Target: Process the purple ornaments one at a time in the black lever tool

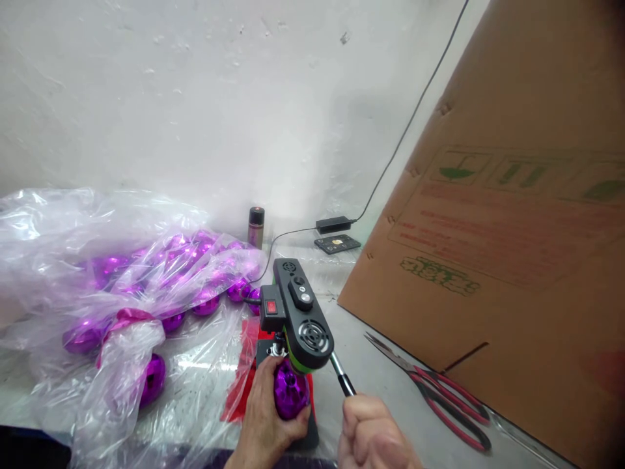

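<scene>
A shiny purple ball ornament (291, 391) sits under the front end of a small black bench machine (305, 312) with round vents and a red switch. My left hand (263, 410) is closed around the ball, fingers on its left side and thumb at its lower right. My right hand (375, 433) is wrapped around the black-ended metal lever (342, 376) that sticks out from the machine's right side. Beneath the ball lies red cloth or sheet (239, 391), partly covered by the machine's base. The ball's underside is hidden.
Clear plastic bags (117, 260) with several purple balls (205, 305) spread on the left. Long-nose pliers (430, 391) lie at right beside a large cardboard box (488, 215). Behind are a dark bottle (256, 227), a phone (336, 243) and a power adapter (333, 225) with its cable.
</scene>
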`<state>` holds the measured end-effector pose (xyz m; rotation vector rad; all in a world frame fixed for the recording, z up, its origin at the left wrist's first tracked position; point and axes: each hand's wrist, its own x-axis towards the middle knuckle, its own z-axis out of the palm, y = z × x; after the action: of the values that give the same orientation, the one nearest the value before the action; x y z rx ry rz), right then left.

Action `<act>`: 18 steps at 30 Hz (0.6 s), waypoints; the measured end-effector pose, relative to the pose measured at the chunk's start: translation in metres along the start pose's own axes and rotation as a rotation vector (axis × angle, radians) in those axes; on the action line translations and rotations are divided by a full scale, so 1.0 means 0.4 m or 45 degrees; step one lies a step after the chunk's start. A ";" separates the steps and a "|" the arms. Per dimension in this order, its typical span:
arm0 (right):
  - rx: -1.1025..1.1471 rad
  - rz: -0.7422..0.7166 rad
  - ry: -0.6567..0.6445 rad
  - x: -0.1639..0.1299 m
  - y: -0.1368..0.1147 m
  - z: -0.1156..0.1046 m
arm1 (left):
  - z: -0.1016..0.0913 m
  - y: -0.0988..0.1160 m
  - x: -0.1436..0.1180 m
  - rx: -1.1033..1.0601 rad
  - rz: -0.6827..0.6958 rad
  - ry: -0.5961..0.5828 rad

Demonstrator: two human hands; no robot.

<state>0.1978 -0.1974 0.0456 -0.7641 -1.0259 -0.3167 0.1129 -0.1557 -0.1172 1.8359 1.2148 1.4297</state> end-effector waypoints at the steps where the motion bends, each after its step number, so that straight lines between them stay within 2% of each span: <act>1: 0.013 -0.038 -0.002 0.000 0.006 0.000 | 0.000 0.000 0.000 0.004 0.005 0.005; 13: -0.123 -0.093 -0.042 -0.071 0.048 -0.026 | -0.007 0.005 0.003 0.005 -0.041 -0.035; 15: -0.129 -0.095 -0.057 -0.061 0.042 -0.022 | -0.012 0.010 0.002 0.016 -0.064 -0.050; 18: -0.098 -0.026 -0.032 -0.008 0.008 -0.003 | -0.014 0.010 0.002 0.016 -0.080 -0.051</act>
<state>0.1988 -0.1963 0.0411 -0.8293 -1.0505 -0.3668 0.1090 -0.1576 -0.1116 1.8104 1.2529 1.3477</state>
